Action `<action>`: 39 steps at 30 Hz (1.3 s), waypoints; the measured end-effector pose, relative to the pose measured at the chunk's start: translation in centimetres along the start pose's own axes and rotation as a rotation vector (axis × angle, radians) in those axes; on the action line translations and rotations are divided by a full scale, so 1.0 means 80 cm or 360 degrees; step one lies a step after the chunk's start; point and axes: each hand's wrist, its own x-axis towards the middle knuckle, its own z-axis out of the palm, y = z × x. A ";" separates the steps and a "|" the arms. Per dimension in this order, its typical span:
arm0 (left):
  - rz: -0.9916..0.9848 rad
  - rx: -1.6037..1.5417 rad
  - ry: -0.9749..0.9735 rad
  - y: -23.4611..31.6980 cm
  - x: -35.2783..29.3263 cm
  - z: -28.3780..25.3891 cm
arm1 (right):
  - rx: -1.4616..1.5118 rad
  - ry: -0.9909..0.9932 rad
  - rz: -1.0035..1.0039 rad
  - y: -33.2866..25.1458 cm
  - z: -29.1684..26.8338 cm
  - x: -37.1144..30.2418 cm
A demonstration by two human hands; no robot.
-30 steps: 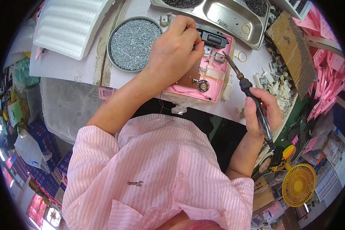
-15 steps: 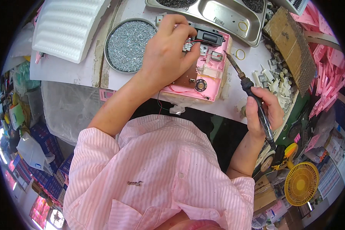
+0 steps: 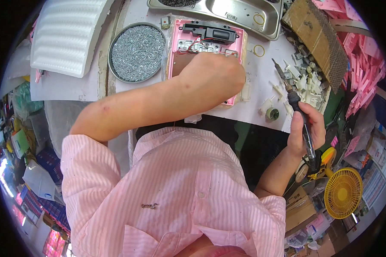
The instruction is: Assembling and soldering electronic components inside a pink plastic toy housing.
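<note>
**Pink casing under the left hand, iron in the right**

The left hand (image 3: 212, 77) lies curled, knuckles up, on a pink casing (image 3: 178, 64) flat on the white bench; whether its fingers pinch anything I cannot tell. The casing looks light, stiff plastic, with thin red wires (image 3: 196, 43) and a black part (image 3: 212, 32) at its far end. These seem fragile, so it is best held by the rim. The right hand (image 3: 304, 128) is closed round a soldering iron (image 3: 296, 107), tip pointing away over small white parts (image 3: 304, 79).

Beyond the left hand sits a round tin of screws (image 3: 137, 52); past it, a steel tray (image 3: 244, 15). Right of the iron are a brown cardboard piece (image 3: 317, 32) and pink mouldings (image 3: 364, 68). A yellow fan (image 3: 343, 192) stands below the right hand.
</note>
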 end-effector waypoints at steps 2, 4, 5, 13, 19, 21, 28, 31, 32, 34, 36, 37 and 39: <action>-0.0022 0.0083 -0.0117 0.007 0.010 -0.003 | -0.0005 -0.0004 0.0049 0.002 -0.006 -0.005; -0.0022 0.0137 -0.0083 0.011 0.011 0.000 | -0.0074 0.0029 0.0046 0.000 -0.014 -0.008; -0.0026 0.0154 0.0006 0.012 0.008 0.008 | -0.0066 0.0066 0.0091 0.001 -0.018 -0.012; -0.0140 -0.1157 0.0646 -0.026 -0.025 0.033 | 0.0031 0.0158 0.0109 0.001 -0.003 -0.010; -0.0334 -0.1557 0.0239 -0.033 -0.030 0.013 | 0.0070 -0.0030 0.0009 -0.007 0.019 0.005; -0.0381 -0.1634 0.0153 -0.033 -0.032 0.009 | 0.0198 -0.0025 0.0055 -0.007 0.034 0.005; -0.0545 -0.1989 -0.0015 -0.041 -0.033 0.016 | 0.0291 -0.0218 -0.0042 -0.025 0.122 0.015; -0.0590 -0.2019 -0.0022 -0.040 -0.034 0.014 | 0.0394 -0.0159 -0.0034 -0.022 0.142 0.014; -0.0590 -0.2000 -0.0021 -0.040 -0.034 0.013 | 0.0394 -0.0140 -0.0035 -0.021 0.145 0.014; -0.0579 -0.1976 -0.0016 -0.041 -0.034 0.013 | 0.0366 -0.0132 -0.0051 -0.022 0.149 0.015; -0.0593 -0.1995 0.0003 -0.041 -0.035 0.014 | 0.0290 -0.0123 -0.0083 -0.023 0.149 0.014; -0.0601 -0.2004 0.0013 -0.040 -0.035 0.014 | 0.0228 -0.0119 -0.0106 -0.025 0.148 0.014; -0.0594 -0.2031 0.0035 -0.040 -0.035 0.018 | 0.0162 -0.0088 -0.0158 -0.026 0.149 0.011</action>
